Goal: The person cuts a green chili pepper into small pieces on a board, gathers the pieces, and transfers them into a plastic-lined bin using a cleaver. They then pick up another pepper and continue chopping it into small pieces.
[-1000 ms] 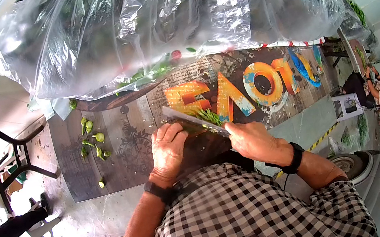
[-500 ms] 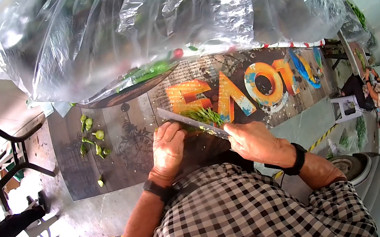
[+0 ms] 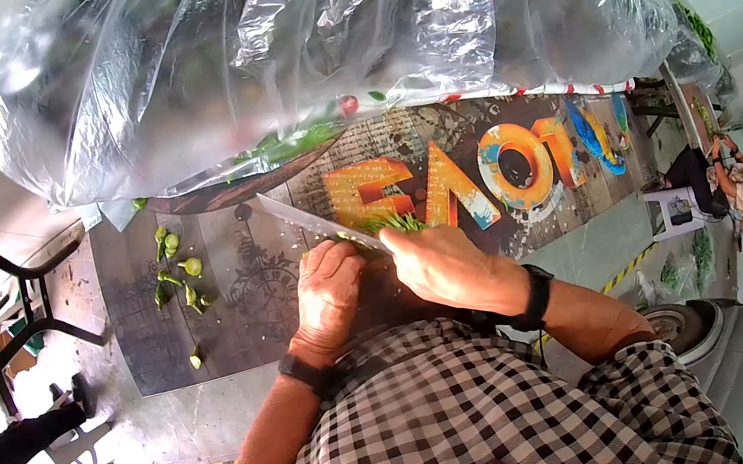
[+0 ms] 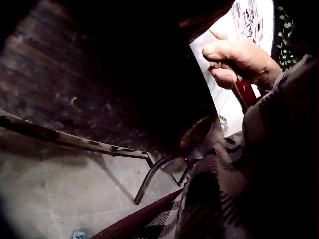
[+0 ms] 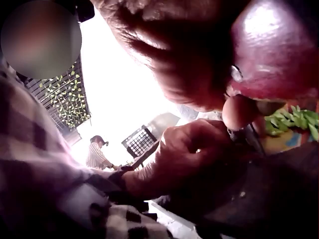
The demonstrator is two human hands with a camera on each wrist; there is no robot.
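Note:
My right hand grips a kitchen knife whose blade slants to the upper left over the table. Its dark red handle shows in the left wrist view. Close beside the blade, my left hand has its fingers curled down over a green vegetable, mostly hidden, with a bit of green at the fingertips. Finely cut green strips lie heaped just beyond the blade, partly behind my right hand. In the right wrist view the left hand appears with bent fingers, the greens past it.
Stubby green vegetable pieces lie scattered on the left of the wood-patterned table. Clear plastic sheeting covers a large pile along the far side. A dark metal frame stands at left; a person sits far right.
My right hand has moved left with the knife, so the blade reaches further up and left, and more of the cut strips are hidden. The left hand stays nearly in place.

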